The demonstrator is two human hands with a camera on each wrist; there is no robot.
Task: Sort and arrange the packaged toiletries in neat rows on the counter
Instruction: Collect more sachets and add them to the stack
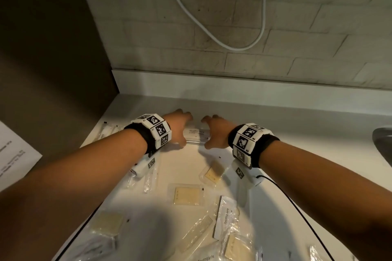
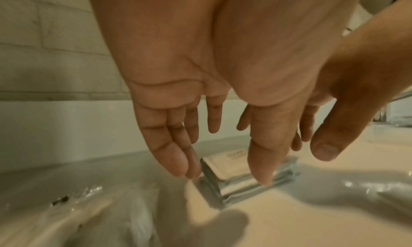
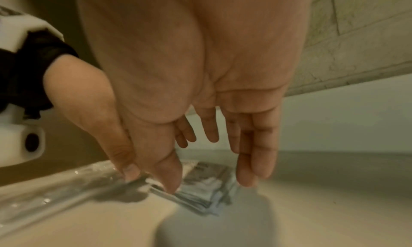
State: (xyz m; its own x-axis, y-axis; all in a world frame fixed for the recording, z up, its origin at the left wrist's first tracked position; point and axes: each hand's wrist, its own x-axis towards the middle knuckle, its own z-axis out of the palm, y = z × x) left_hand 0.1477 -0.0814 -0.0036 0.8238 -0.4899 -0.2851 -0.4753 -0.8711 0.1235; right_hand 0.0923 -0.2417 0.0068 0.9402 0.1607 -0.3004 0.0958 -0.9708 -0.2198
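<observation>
A small stack of flat white sachets printed "shampoo with conditioner" (image 1: 196, 133) lies on the white counter (image 1: 297, 125) near the back wall. My left hand (image 1: 182, 129) and right hand (image 1: 212, 131) flank it, fingers straight and pointing down. In the left wrist view the left hand (image 2: 225, 176) has its thumb tip on the stack (image 2: 229, 168) and its fingers at the stack's left edge. In the right wrist view the right hand (image 3: 209, 184) brackets the stack (image 3: 205, 185) between thumb and fingers. Neither hand curls round it.
Wrapped soap bars (image 1: 187, 196) (image 1: 213, 172) (image 1: 108, 223), a toothpaste packet (image 1: 226, 216) and a wrapped comb (image 1: 197, 232) lie scattered nearer me. Clear packets (image 1: 110, 130) sit at the far left. A sink edge (image 1: 384, 144) is at the right; a cord (image 1: 222, 38) hangs on the wall.
</observation>
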